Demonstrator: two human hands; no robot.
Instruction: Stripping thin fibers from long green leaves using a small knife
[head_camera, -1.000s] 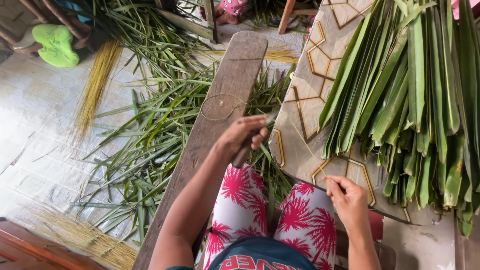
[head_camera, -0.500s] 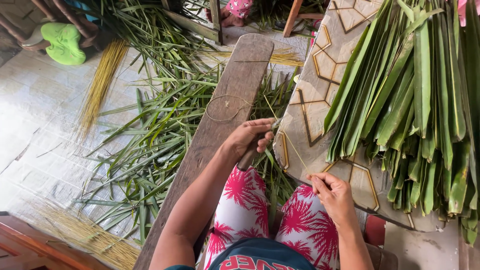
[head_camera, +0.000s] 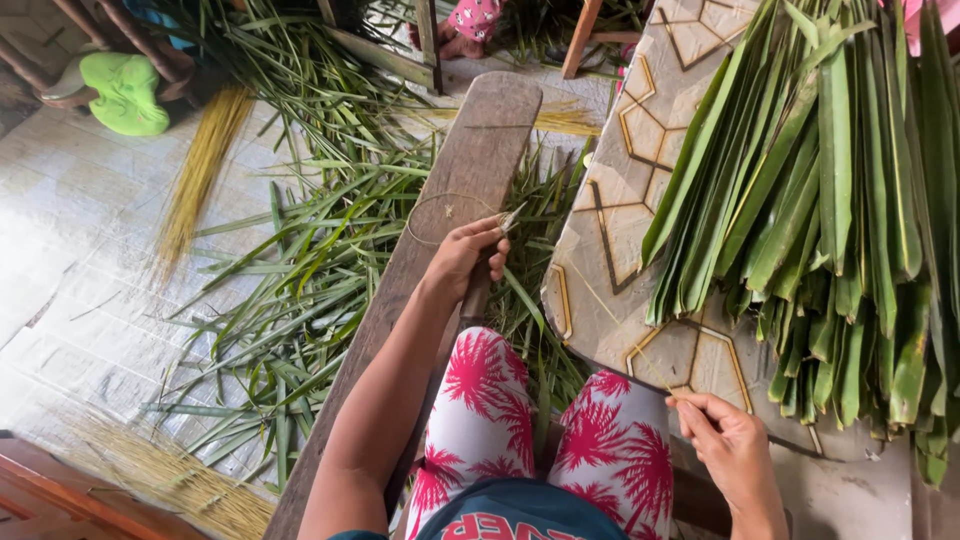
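Observed from my remote station, taking the wooden plank (head_camera: 455, 190) as landmark throughout. The left hand (head_camera: 462, 258) sits at the plank's right edge, about midway along it, fingers curled fully round the dark handle of a small knife (head_camera: 497, 240) whose blade tip points up and away from the body. The right hand (head_camera: 728, 445) lies well to the right of the plank, near the lower edge of the patterned board (head_camera: 610, 190), thumb and forefinger pinched shut on the end of a thin pale leaf rib (head_camera: 610, 310). That rib is the item in work: its long axis runs on a diagonal from the right hand's pinch up and left toward the knife blade, so the blade end lies nearer the left hand and the free end nearer the right (the middle stretch is very thin and hard to trace). Count: one knife, one rib in hand, one plank, one patterned board, one loop of twine (head_camera: 445, 215) lying on the plank. A stack of green leaf strips (head_camera: 830, 200) rests on the board, too many to count; loose green leaves (head_camera: 300, 250) cover the floor left of the plank, with two yellow rib bundles (head_camera: 195, 175) there.
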